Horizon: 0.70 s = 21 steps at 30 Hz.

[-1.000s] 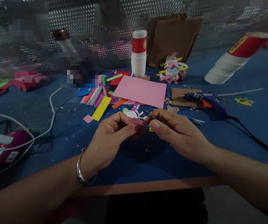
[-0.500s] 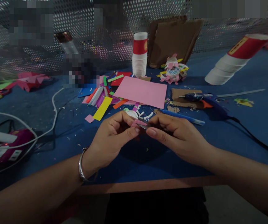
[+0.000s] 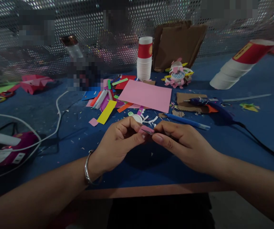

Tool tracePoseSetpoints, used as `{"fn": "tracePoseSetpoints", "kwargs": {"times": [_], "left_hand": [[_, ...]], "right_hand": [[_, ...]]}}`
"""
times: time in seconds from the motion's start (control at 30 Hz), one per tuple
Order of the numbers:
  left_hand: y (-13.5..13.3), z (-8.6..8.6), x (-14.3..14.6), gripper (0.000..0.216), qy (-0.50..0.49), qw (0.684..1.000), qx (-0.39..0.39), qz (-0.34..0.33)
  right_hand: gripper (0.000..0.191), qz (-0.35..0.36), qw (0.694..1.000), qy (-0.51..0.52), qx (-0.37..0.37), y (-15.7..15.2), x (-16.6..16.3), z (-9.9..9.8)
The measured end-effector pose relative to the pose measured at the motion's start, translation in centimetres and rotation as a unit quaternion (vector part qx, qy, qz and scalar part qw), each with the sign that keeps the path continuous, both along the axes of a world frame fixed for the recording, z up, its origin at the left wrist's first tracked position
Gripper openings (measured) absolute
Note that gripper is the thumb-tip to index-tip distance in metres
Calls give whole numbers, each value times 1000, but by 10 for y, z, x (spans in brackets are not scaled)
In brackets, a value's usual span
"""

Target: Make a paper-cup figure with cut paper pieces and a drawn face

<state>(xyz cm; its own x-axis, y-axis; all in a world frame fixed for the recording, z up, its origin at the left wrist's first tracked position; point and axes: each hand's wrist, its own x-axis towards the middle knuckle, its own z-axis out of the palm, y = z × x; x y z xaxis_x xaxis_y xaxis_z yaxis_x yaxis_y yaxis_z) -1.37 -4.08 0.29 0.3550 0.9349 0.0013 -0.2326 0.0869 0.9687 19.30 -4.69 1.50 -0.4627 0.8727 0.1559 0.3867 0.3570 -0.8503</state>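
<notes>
Between the thumb and fingers of my left hand (image 3: 118, 140) is a small piece of pink paper (image 3: 146, 128). My right hand (image 3: 187, 140) is closed around a small pair of scissors (image 3: 148, 132); the handles are hidden in the fingers. A metal blade lies against the pink paper, and both hands are almost touching above the blue table. Just beyond my left fingers lies a white paper disc (image 3: 137, 118), with curled white paper strips (image 3: 153, 120) beside it.
A large pink sheet (image 3: 147, 95) lies on the blue table (image 3: 75, 171) among coloured scraps. Behind are stacked paper cups (image 3: 144, 66), a paper craft (image 3: 178, 74) and leaning cardboard (image 3: 178, 44). A glue gun (image 3: 213, 105) and blue pen (image 3: 187, 121) lie rightward; a white cable (image 3: 58, 117) runs left.
The scissor blades, spread apart around the pink paper before, are now closer together on it. The whole view has shifted slightly, with both hands still close together.
</notes>
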Motion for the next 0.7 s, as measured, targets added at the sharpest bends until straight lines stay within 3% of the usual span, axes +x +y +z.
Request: {"fn": "tracePoseSetpoints", "kwargs": {"times": [0.7], "left_hand": [[4, 2, -2, 26, 6, 996, -68, -54]], "right_hand": [[43, 15, 999, -36, 1, 3, 4, -4]]}}
